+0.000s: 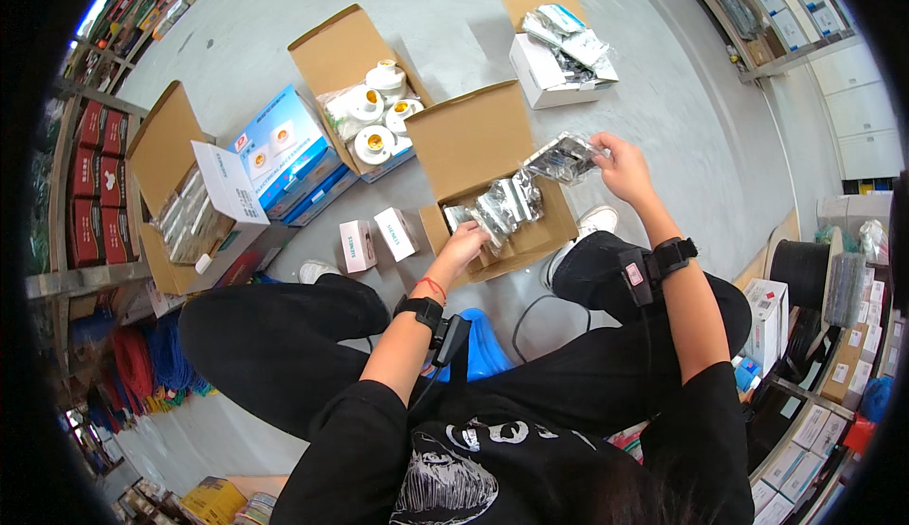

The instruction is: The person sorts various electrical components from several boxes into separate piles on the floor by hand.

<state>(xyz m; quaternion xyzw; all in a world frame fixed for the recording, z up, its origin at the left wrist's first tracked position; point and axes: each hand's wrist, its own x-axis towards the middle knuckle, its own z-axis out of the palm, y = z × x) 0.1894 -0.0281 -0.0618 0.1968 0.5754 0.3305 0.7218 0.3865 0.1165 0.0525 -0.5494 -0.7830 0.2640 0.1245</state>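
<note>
An open brown-lined cardboard box (469,141) stands on the floor between my feet, its lid flap raised on the far side. Several pieces in transparent plastic wrap (508,205) lie inside it. My left hand (465,246) reaches over the near left wall, its fingers pinching the end of one wrapped piece. Above the box's right side, my right hand (625,166) grips the edge of a plastic-bagged item (564,158), which looks dark and silvery. What exactly the bags contain is hard to make out.
Two small white boxes (376,239) stand left of the open box. Beyond are a carton of white lamp holders (376,143), blue cartons (284,149), a carton of bagged parts (188,220) and a white box of bagged pieces (543,77). Shelving (85,280) lines both sides.
</note>
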